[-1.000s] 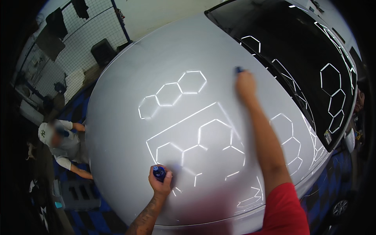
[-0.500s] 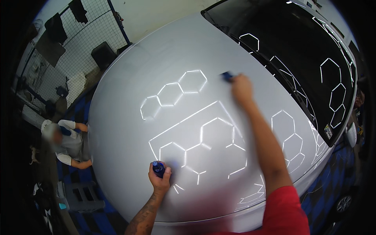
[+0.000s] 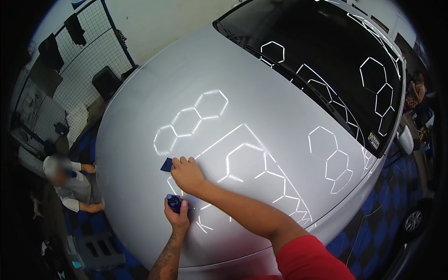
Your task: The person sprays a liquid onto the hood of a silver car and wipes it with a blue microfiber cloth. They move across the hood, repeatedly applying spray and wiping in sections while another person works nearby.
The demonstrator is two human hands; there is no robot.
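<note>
My left hand (image 3: 178, 216) is closed around a small dark blue bottle (image 3: 173, 202) held over the near left part of the silver car hood (image 3: 154, 107). Just beyond it, my right hand (image 3: 187, 176) pinches a dark blue applicator pad (image 3: 166, 164) at the hood's surface. Fingers hide part of the pad, and whether it touches the paint is hard to tell. My right forearm crosses the hood from the lower right. Bright hexagon-shaped light reflections show on the paint around both hands.
A person (image 3: 70, 182) stands at the hood's left edge, hands on it. Below stands a grey plastic step stool (image 3: 100, 249) on blue and black floor tiles (image 3: 368, 224). The dark windshield (image 3: 322, 51) with wipers lies far right. Behind is a wire mesh panel (image 3: 93, 56); another person (image 3: 415, 91) is at far right.
My right hand has swept the pad from the far right of the hood to the left, close to the bottle. My left hand still grips the bottle. The view has shifted slightly.
</note>
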